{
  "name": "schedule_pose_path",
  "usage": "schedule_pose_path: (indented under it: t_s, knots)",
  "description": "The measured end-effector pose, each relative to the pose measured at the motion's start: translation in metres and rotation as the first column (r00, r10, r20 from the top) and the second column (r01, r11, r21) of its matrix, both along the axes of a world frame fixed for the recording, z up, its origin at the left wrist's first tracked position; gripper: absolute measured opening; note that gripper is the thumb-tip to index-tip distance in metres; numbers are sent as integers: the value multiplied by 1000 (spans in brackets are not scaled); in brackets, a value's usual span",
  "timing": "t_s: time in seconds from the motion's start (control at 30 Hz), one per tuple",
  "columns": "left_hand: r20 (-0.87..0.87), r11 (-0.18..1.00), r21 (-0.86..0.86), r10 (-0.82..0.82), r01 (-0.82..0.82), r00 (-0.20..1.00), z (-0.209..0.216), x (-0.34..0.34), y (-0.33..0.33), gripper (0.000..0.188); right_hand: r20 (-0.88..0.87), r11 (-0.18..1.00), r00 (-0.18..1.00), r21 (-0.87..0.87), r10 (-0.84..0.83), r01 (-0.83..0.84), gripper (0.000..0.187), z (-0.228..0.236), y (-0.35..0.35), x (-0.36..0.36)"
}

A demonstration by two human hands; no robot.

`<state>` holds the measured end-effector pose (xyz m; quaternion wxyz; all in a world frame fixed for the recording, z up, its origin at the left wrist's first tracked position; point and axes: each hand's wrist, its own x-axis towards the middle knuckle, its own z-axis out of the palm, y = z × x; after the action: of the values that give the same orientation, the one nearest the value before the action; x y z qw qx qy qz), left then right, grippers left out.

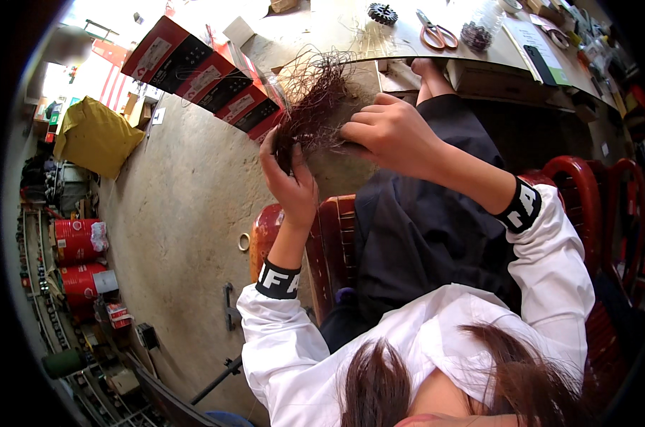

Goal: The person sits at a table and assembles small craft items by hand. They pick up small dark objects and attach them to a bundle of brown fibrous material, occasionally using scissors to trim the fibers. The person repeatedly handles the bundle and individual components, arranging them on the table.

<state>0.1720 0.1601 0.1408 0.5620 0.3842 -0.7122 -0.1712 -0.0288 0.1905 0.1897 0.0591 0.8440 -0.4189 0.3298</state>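
Note:
A tangled bundle of thin, dark reddish-brown wires is held up in front of me, its loose ends fanning out toward the table. My left hand is closed round the bundle's lower end, thumb on one side and fingers on the other. Just to the right, my right hand has its fingers curled and pinched together at the bundle's edge. Some fine strands run to these fingertips, though the exact grip is too small to see clearly.
Red-and-black boxes stand just left of the wires. On the table lie orange-handled scissors, a dark wire coil, a black toothed ring and a phone. A yellow sack and red tins are at left.

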Motion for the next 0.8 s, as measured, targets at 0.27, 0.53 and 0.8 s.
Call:
schedule_pose_path:
  t_s: [0.27, 0.53, 0.8]
  knots:
    - [-27, 998, 60, 10, -9, 1000, 2, -3, 5, 32, -7, 999, 999, -9, -54, 54, 16, -2, 3, 16]
    - [-47, 998, 69, -6, 9, 999, 1, -2, 3, 31, 181, 998, 983, -60, 16, -6, 23, -10, 1, 19]
    - [-55, 996, 88, -25, 30, 998, 8, -8, 8, 30, 198, 1000, 980, -15, -17, 20, 18, -10, 14, 8]
